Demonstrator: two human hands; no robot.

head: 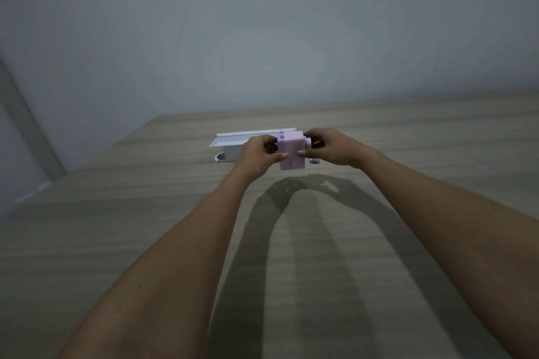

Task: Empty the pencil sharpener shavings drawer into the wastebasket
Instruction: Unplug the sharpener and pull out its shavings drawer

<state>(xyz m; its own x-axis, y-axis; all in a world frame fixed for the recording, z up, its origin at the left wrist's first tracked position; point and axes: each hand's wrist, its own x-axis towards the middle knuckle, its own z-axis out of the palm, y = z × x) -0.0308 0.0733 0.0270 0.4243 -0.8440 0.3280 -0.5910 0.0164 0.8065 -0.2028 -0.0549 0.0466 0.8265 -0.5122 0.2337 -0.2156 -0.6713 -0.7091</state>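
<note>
A small lilac pencil sharpener (291, 150) is held just above the wooden table, between both hands. My left hand (258, 154) grips its left side, thumb across the front face. My right hand (332, 147) holds the right end, where the round crank part sticks out. Behind the left hand lies a white box-like container with an open lid (233, 140), on its side on the table. The sharpener's drawer cannot be made out as separate from the body. Both forearms reach far forward.
The wooden table (145, 227) runs up to a pale grey wall at the back. Its left edge cuts diagonally at the far left, with floor and a wall corner beyond. My arms cast shadows on the tabletop below the sharpener.
</note>
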